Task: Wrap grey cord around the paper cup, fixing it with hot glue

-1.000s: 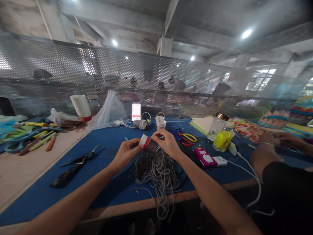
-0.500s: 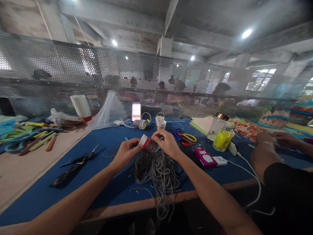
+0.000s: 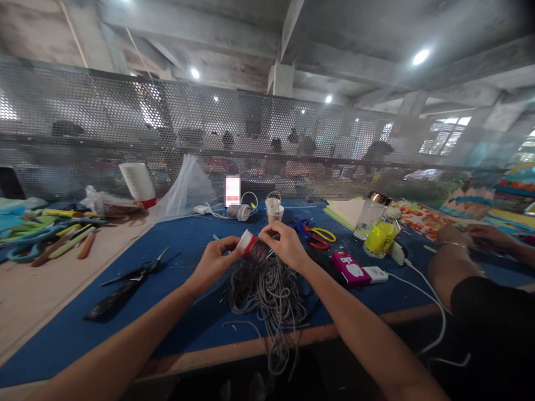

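Note:
A paper cup (image 3: 248, 241) with a white end and a red band lies tilted between my hands. Dark cord covers its other part. My left hand (image 3: 215, 257) is closed around the white end. On the wrapped side, my right hand (image 3: 288, 244) pinches the cord against the cup; its fingertips partly hide the spot. Just below lies a loose heap of grey cord (image 3: 278, 289), with loops hanging over the table's front edge. Behind my hands stand a small cup basket (image 3: 275, 210) with a handle and a cord-wrapped cup (image 3: 239, 212) on its side.
Black-handled scissors (image 3: 134, 278) lie left, near clay-coloured sticks and other tools. Stacked paper cups (image 3: 137, 184) lean behind them. To the right are red-and-yellow pliers (image 3: 321, 236), a purple power bank (image 3: 349, 269) with cable, a yellow bottle (image 3: 381, 238) and another person's arm (image 3: 449, 262).
Hardly anything differs. Both my hands stay on the cup in nearly the same place, and the view has shifted very slightly.

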